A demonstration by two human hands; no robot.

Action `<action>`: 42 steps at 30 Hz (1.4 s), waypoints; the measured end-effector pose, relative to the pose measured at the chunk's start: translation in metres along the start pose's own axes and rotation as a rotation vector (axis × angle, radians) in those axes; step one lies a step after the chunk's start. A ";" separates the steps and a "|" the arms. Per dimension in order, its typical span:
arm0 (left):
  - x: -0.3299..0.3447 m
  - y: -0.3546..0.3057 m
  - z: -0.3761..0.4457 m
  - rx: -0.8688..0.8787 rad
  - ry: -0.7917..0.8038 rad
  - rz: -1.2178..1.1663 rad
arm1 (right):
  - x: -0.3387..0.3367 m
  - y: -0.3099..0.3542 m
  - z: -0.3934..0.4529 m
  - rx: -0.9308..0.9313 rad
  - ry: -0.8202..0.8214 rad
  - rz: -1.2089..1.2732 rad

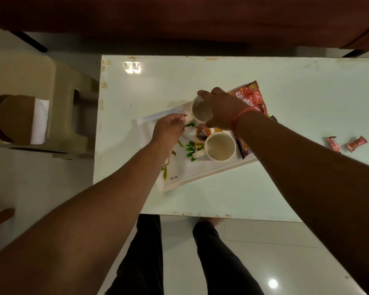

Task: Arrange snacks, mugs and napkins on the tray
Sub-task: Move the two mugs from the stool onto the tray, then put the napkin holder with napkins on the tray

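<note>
A white tray [179, 177] with a leaf-and-fruit print lies tilted on the pale table [285, 99]. My right hand [219, 107] grips the rim of a white mug [200, 111] over the tray's far part. A second white mug [219, 146] stands upright on the tray nearer me. My left hand [168, 128] hovers over the tray's left part, fingers loosely curled beside the held mug; whether it pinches anything is unclear. A red snack packet [251, 96] lies on the tray's far right, and a darker packet [244, 149] is partly hidden under my right forearm.
Two small red wrapped sweets [333, 144] [357, 143] lie on the table to the right. A beige plastic stool [58, 107] stands left of the table, with a brown holder of white napkins [38, 121] beside it. A dark red sofa runs along the far side.
</note>
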State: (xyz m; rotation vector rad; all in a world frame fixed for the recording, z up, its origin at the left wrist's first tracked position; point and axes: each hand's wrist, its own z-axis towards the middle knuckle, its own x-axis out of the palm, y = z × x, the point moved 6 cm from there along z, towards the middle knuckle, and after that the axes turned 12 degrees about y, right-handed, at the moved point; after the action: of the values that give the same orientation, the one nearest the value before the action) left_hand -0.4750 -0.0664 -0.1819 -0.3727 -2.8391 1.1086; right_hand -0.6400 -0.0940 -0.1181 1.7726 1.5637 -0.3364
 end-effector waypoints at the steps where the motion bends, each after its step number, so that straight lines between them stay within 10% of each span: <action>1: 0.000 -0.001 0.001 -0.004 0.001 0.013 | 0.000 -0.001 0.000 0.005 -0.008 -0.002; 21: -0.029 -0.006 -0.004 0.044 0.004 0.087 | -0.002 0.016 -0.009 0.144 -0.136 -0.136; 26: -0.116 -0.017 -0.025 0.118 -0.137 0.299 | -0.003 0.092 0.005 0.070 -0.326 -0.208; 42: -0.427 -0.068 -0.071 0.530 -0.453 0.940 | 0.045 0.406 0.163 -0.191 -0.066 0.023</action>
State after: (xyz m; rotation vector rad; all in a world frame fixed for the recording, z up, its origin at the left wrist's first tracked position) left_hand -0.0639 -0.1747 -0.0743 -1.6687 -2.4871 2.2509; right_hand -0.2060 -0.1643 -0.1183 1.6152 1.4766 -0.2239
